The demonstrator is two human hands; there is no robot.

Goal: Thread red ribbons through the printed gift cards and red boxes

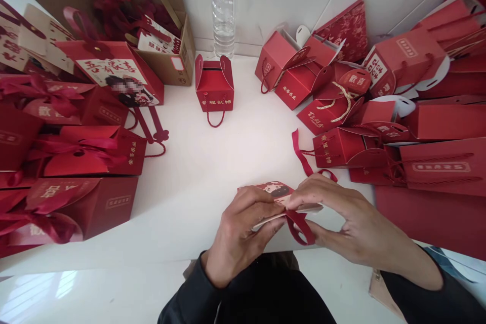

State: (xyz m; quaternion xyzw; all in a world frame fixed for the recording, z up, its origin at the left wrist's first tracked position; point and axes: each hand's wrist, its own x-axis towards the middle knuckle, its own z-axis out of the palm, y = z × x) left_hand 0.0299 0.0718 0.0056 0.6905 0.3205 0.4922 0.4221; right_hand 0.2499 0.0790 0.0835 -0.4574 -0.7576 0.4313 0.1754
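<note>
Card (274, 190), red with a printed figure on top and a pale underside, is held flat just above the near edge of the table (212, 172), right in front of the person. A ribbon (300, 228) loops down from its near side, between the two hands.

The left hand (237, 233) pinches the card's near edge between thumb and curled forefinger, the other fingers tucked under. The right hand (353, 225) arches over the card's right end, fingertips pressed down on top and the thumb below near the ribbon. It looks like a firm pinch from both sides.

As I judge it, the ribbon work goes best with the left pinch kept close to the loop, so the card does not bend. The right fingers can do the fine pulling, and the loop should stay untwisted.

The hands sit over the table edge, so anything dropped could slip off toward the lap. A bare stretch of table lies ahead, up to a small box (214, 86) standing well apart, with a bottle (224, 5) behind it. Left boxes (76, 162) crowd that side, below a carton (167, 40). Right boxes (341, 111) lie near the right hand, and a loose strap (304, 154) lies just beyond the card. Free room is mostly forward and to the left.
</note>
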